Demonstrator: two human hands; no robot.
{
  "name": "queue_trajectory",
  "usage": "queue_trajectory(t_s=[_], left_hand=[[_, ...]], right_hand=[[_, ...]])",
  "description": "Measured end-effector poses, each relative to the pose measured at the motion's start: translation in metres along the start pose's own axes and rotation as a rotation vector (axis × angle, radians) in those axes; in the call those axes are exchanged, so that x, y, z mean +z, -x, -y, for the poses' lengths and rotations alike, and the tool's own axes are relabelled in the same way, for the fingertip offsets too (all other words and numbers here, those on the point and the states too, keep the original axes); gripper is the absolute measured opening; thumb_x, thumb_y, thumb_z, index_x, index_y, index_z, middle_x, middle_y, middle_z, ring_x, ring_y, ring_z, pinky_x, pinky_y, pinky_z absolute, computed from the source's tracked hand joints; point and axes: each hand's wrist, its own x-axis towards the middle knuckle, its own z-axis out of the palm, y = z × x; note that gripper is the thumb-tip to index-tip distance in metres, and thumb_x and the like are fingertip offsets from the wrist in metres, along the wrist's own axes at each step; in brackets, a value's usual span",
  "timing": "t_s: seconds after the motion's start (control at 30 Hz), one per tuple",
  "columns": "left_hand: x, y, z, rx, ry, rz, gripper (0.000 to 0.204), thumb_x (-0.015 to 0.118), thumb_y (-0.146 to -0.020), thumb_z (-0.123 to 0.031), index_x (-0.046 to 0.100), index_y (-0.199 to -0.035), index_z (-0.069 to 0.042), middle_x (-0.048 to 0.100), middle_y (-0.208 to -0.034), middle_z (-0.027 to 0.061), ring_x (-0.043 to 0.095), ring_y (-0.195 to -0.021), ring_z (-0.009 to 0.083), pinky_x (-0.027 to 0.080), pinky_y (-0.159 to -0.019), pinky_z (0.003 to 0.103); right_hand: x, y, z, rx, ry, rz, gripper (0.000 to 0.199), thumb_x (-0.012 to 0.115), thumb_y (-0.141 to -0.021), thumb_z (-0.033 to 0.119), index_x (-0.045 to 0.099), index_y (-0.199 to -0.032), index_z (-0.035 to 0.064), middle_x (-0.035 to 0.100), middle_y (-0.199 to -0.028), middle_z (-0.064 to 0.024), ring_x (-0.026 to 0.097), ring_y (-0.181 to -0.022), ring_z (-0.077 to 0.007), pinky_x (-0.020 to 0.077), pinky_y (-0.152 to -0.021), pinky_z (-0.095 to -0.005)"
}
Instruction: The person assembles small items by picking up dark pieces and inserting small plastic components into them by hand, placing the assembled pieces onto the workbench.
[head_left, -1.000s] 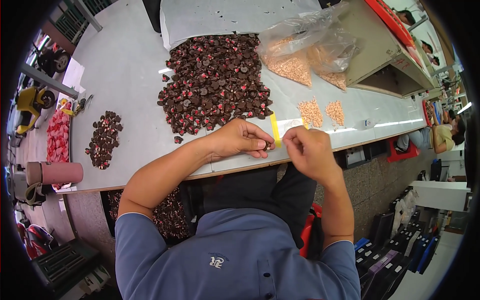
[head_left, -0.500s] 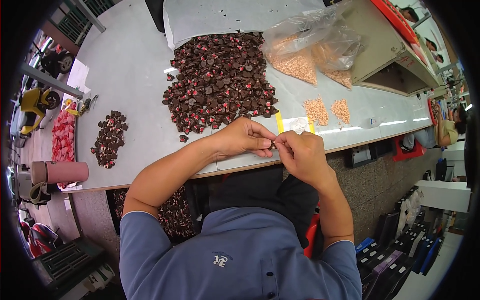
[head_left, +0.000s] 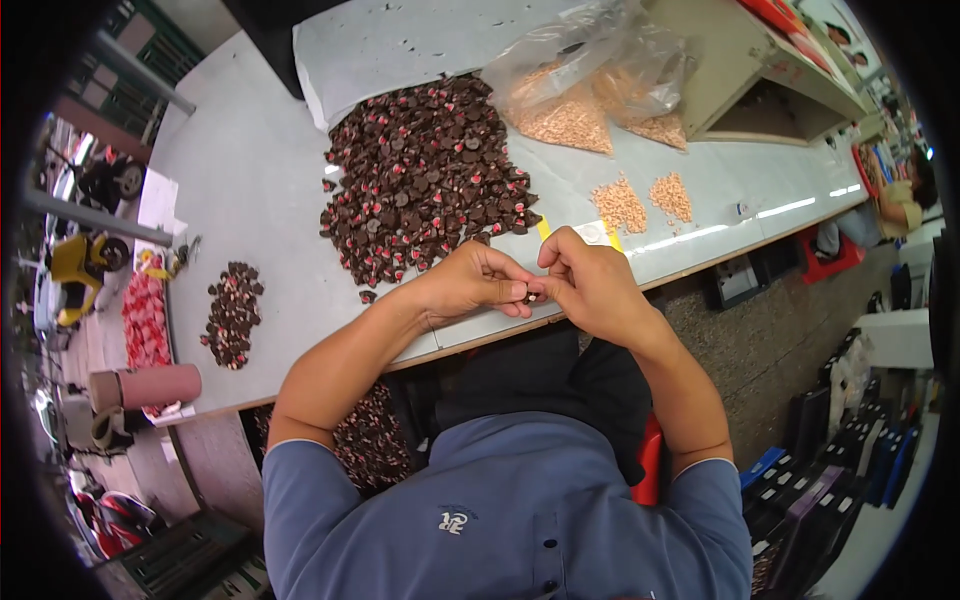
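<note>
Near the table's front edge, my left hand [head_left: 482, 284] is closed in a pinch on a small dark brown piece [head_left: 531, 297] with a pale spot on it. My right hand [head_left: 592, 287] meets it from the other side, thumb tip at the piece and fingers curled. Fingertips cover most of the piece. Just beyond my hands spreads a large heap of dark brown pieces [head_left: 420, 175], many showing red or pink faces. Two small piles of beige bits, a nearer one [head_left: 619, 206] and a farther one [head_left: 671, 198], lie to the right, past a yellow-edged white pad [head_left: 592, 233].
Clear plastic bags of beige bits [head_left: 565, 120] stand behind the piles, beside a grey-green open box [head_left: 770, 105]. At left are a smaller dark pile [head_left: 232, 315], a tray of pink-red pieces [head_left: 146, 320] and a pink cylinder [head_left: 160, 386]. A person [head_left: 895, 205] sits far right.
The view has shifted a little. My right hand's fingers have lifted and curled away from the pinch, leaving its thumb at the piece. My left hand keeps its pinch.
</note>
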Motion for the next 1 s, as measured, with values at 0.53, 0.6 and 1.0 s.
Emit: queue_trajectory(t_s=[0.53, 0.6, 1.0], left_hand=[[0.004, 0.009, -0.011, 0.019, -0.103, -0.04, 0.038, 0.076, -0.087, -0.024, 0.067, -0.11, 0.005, 0.071, -0.107, 0.0122, 0.066, -0.08, 0.0114, 0.053, -0.072, 0.022], [0.004, 0.02, -0.027, 0.1, -0.246, -0.058, 0.033, 0.069, -0.092, -0.019, 0.065, -0.115, 0.004, 0.07, -0.11, 0.0103, 0.066, -0.085, 0.0121, 0.052, -0.071, 0.022], [-0.07, 0.162, 0.008, 0.501, -1.861, -1.369, 0.03, 0.067, -0.081, -0.008, 0.066, -0.11, -0.002, 0.066, -0.095, 0.014, 0.057, -0.103, 0.032, 0.044, -0.086, 0.043]], right_hand=[[-0.01, 0.035, -0.075, 0.081, -0.214, -0.902, 0.013, 0.065, -0.091, 0.009, 0.058, -0.098, -0.0002, 0.063, -0.074, -0.0025, 0.057, -0.066, -0.0066, 0.0466, -0.06, -0.0237], [-0.012, 0.035, -0.08, -0.073, 0.059, -0.942, 0.016, 0.068, -0.085, 0.004, 0.058, -0.098, 0.0001, 0.061, -0.068, -0.0085, 0.059, -0.06, -0.016, 0.047, -0.057, -0.0283], [-0.018, 0.021, -0.096, -0.255, 0.239, -1.009, 0.02, 0.069, -0.077, 0.003, 0.059, -0.095, 0.0054, 0.061, -0.073, -0.0082, 0.059, -0.063, -0.0275, 0.0456, -0.059, -0.039]])
